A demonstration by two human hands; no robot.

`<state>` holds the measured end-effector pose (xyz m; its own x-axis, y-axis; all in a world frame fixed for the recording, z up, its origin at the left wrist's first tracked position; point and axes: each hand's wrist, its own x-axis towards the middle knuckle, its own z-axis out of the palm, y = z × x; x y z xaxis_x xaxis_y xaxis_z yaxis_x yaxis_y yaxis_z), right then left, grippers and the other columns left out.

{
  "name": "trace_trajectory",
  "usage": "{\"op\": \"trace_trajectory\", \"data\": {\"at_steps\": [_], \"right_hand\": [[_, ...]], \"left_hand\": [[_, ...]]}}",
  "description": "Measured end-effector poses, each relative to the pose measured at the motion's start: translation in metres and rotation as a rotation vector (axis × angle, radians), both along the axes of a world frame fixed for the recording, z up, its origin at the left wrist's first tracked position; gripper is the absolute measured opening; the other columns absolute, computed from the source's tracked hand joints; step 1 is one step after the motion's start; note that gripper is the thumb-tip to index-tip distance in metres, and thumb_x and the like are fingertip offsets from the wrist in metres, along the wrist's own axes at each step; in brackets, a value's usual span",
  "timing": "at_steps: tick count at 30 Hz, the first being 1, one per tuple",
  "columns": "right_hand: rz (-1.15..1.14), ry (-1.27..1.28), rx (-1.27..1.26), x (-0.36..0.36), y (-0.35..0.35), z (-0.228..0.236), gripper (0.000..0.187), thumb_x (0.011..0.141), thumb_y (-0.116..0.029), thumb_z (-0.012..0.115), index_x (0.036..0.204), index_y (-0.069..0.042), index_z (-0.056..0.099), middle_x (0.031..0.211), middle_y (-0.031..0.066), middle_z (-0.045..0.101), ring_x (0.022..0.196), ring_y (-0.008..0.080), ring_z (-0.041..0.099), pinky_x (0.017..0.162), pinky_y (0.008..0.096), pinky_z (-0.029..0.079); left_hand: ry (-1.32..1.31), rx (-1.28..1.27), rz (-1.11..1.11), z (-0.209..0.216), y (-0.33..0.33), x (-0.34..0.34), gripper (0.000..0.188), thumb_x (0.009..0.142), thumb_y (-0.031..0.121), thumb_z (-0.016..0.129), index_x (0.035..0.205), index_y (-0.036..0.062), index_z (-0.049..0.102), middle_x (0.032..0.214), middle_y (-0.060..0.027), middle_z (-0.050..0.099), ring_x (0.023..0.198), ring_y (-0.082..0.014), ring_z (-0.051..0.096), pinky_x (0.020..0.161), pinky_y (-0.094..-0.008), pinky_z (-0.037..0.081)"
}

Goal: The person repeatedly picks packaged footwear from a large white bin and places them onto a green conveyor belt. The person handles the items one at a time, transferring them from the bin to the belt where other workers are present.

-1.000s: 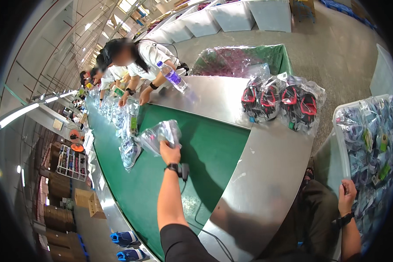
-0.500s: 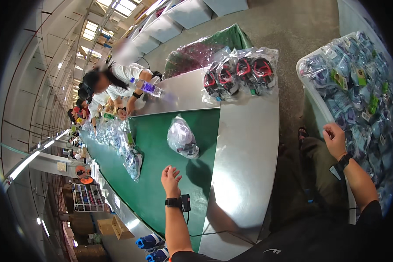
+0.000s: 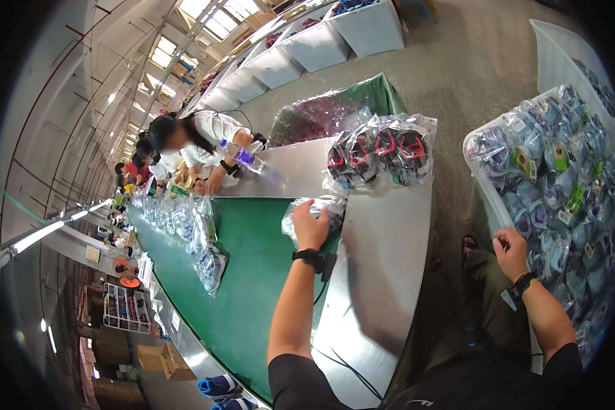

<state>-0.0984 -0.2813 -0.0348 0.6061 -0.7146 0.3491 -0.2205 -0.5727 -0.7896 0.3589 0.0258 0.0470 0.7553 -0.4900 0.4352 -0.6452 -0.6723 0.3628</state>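
Note:
A clear plastic bag (image 3: 334,208) with pale shoes in it lies on the green conveyor belt (image 3: 253,294), close to the belt's end. My left hand (image 3: 311,229) reaches over the bag from the near side, fingers and thumb bent down around it. The hand covers the bag's middle, so the fingers' exact hold is partly hidden. My right hand (image 3: 511,251) is held beside the rim of a white bin (image 3: 488,184), its fingers curled in and nothing visible in them. Bagged light-blue shoes (image 3: 553,191) with green tags fill that bin.
Bagged black-and-red shoes (image 3: 383,154) lie on the metal table (image 3: 389,273). Along the belt's far left runs a row of bagged shoes (image 3: 201,239). A co-worker (image 3: 212,133) leans in beyond a purple-labelled bottle (image 3: 242,156). Black cables (image 3: 352,369) cross the near metal edge.
My left hand has moved forward and right onto the bagged shoes, which now lie nearer the belt's end. My right hand stays curled beside the bin. The view has tilted.

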Motion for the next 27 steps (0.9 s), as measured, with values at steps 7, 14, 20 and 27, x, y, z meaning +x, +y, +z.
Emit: {"op": "trace_trajectory", "data": {"at_steps": [7, 14, 20, 27], "right_hand": [[0.019, -0.015, 0.001, 0.002, -0.001, -0.006, 0.010, 0.086, -0.006, 0.070, 0.094, -0.002, 0.066, 0.080, 0.0091, 0.062, 0.065, 0.0211, 0.062, 0.059, 0.0324, 0.047], [0.045, -0.031, 0.025, 0.000, -0.002, -0.007, 0.010, 0.087, -0.007, 0.070, 0.096, -0.002, 0.066, 0.081, 0.0094, 0.062, 0.065, 0.0215, 0.062, 0.060, 0.0327, 0.048], [0.063, -0.045, 0.034, 0.000, -0.001, -0.005, 0.011, 0.087, -0.006, 0.070, 0.096, -0.001, 0.066, 0.082, 0.0097, 0.064, 0.066, 0.0207, 0.063, 0.061, 0.0324, 0.048], [0.095, -0.034, 0.037, 0.000, -0.001, -0.005, 0.010, 0.087, -0.006, 0.070, 0.095, -0.001, 0.066, 0.083, 0.0094, 0.065, 0.066, 0.0200, 0.063, 0.062, 0.0321, 0.048]], "left_hand": [[-0.038, 0.386, 0.170, 0.007, -0.023, -0.038, 0.058, 0.083, 0.048, 0.077, 0.129, 0.0149, 0.068, 0.142, -0.0218, 0.051, 0.128, -0.0422, 0.052, 0.098, -0.0568, 0.049], [-0.113, -0.001, 0.141, 0.013, 0.050, -0.042, 0.050, 0.080, 0.038, 0.084, 0.098, -0.0029, 0.062, 0.102, -0.0234, 0.060, 0.105, -0.0420, 0.057, 0.091, -0.0482, 0.050], [0.323, -0.883, 0.190, -0.004, 0.172, -0.089, 0.020, 0.100, 0.019, 0.068, 0.101, 0.0023, 0.058, 0.098, -0.0073, 0.060, 0.087, -0.0180, 0.061, 0.077, -0.0369, 0.061], [0.566, -0.979, 0.526, 0.010, 0.244, -0.155, 0.027, 0.107, 0.031, 0.055, 0.121, 0.0071, 0.055, 0.112, -0.0114, 0.061, 0.098, -0.0229, 0.067, 0.073, -0.0425, 0.064]]}}
